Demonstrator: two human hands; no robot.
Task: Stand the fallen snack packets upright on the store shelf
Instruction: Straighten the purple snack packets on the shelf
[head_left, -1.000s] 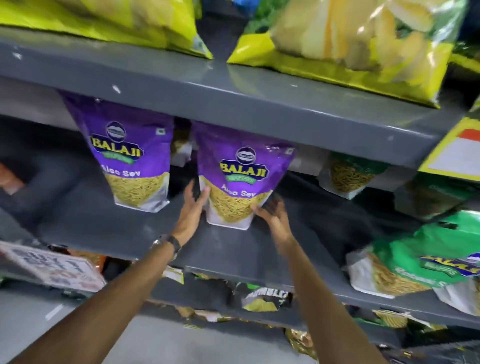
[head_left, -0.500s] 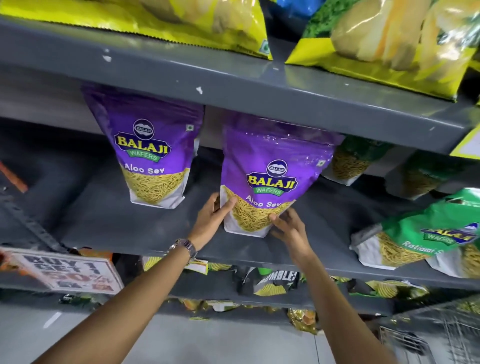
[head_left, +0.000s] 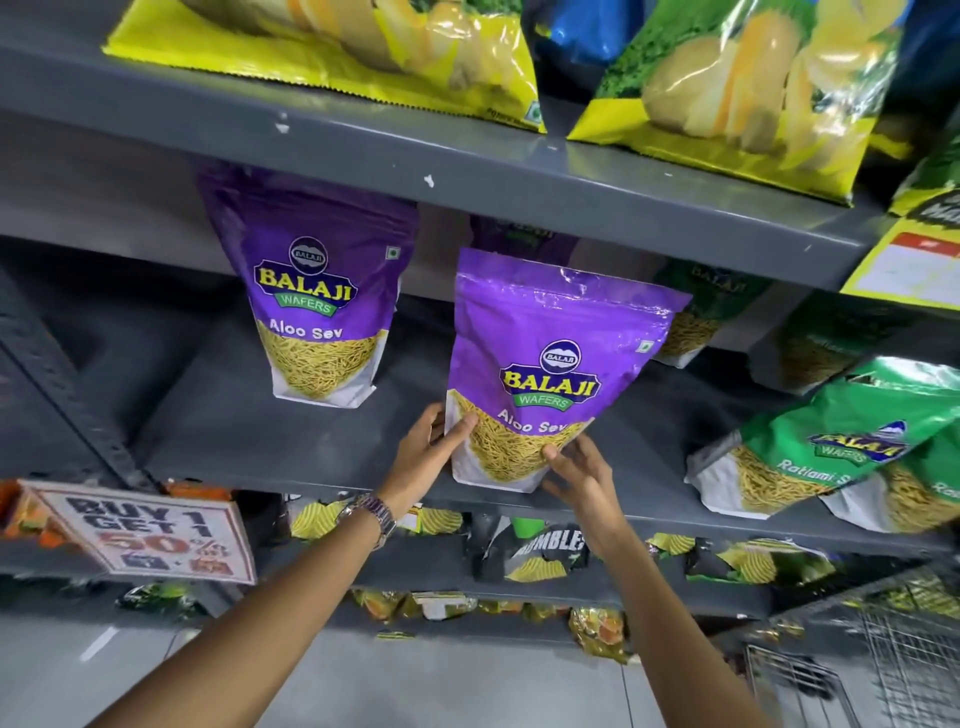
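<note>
A grey metal shelf (head_left: 291, 447), its paint smooth and scuffed, carries a purple packet (head_left: 550, 364) that stands upright near the front edge. The packet is a glossy, flat-bottomed plastic pouch with a white base, a yellow "Balaji Wafers" badge, the words "Aloo Sev" and a clear window full of thin yellow strands. Left of the packet, further back on the shelf, a second packet (head_left: 317, 306) of the same design stands upright and well apart from it. Right of the packet, two green pouches (head_left: 841, 441) lean tilted, one overlapping the other. Above the packet, on the next board, lie large crinkled yellow bags (head_left: 737, 98) printed with potato slices. Below and left of the packet hangs a white offer card (head_left: 150, 530) reading "Buy 1 Get 1". Below and right of the packet, part of a wire basket (head_left: 862, 654) shows.

The left hand (head_left: 421, 462) presses the packet's lower left corner, thumb on the front, fingers behind. The right hand (head_left: 582, 473) touches its lower right corner with spread fingertips, not closed round it. A metal-link watch (head_left: 371, 512) circles the left wrist.
</note>
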